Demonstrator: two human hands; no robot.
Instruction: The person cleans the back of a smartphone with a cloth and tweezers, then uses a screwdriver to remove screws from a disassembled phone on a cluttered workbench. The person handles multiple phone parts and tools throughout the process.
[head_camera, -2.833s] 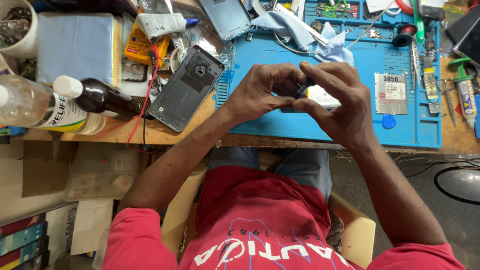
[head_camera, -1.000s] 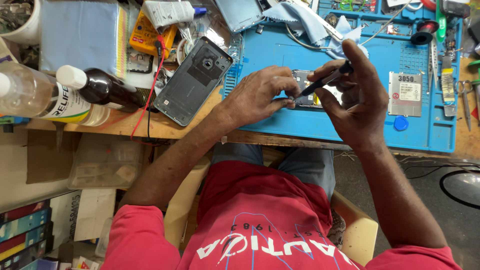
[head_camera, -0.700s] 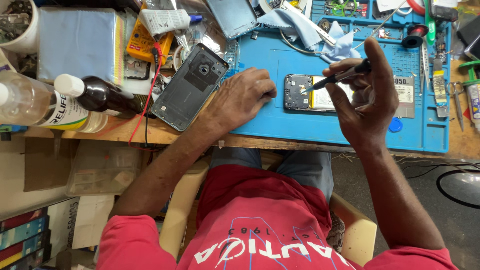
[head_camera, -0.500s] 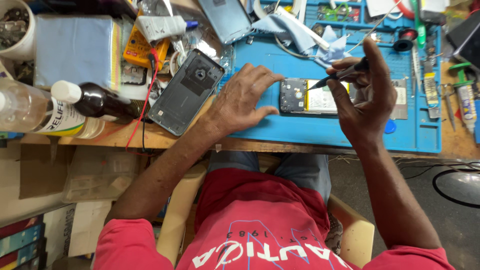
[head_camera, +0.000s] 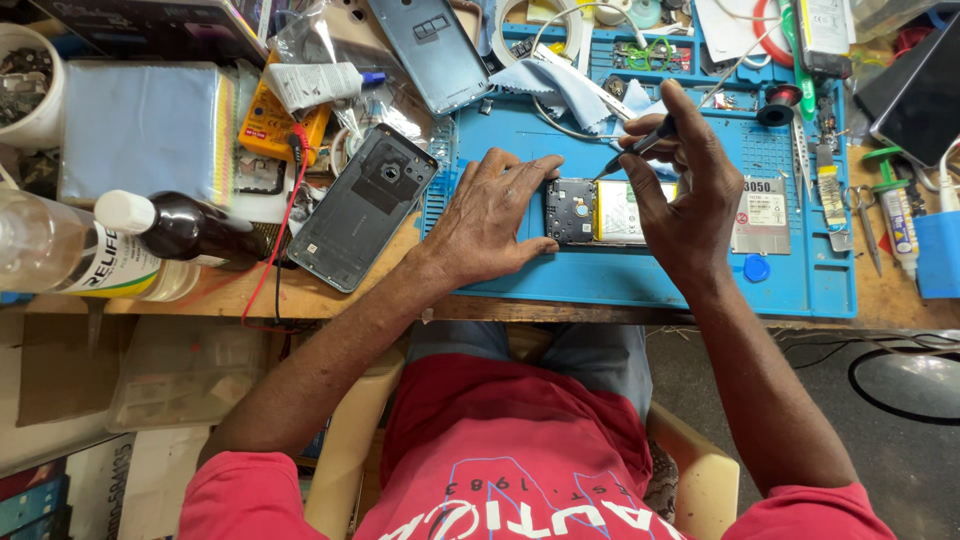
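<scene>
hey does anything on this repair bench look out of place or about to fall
Yes. The dark phone back cover lies askew, half off the blue mat, its corner near the table edge. A clear bottle and a dark bottle lie on their sides. The left hand steadies the opened phone; the right hand holds a tool.

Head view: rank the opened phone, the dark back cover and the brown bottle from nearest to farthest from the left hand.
1. Opened phone: under the left hand fingertips, on the blue mat.
2. Dark back cover: just left of the mat.
3. Brown bottle: far left, lying on the bench.
</scene>
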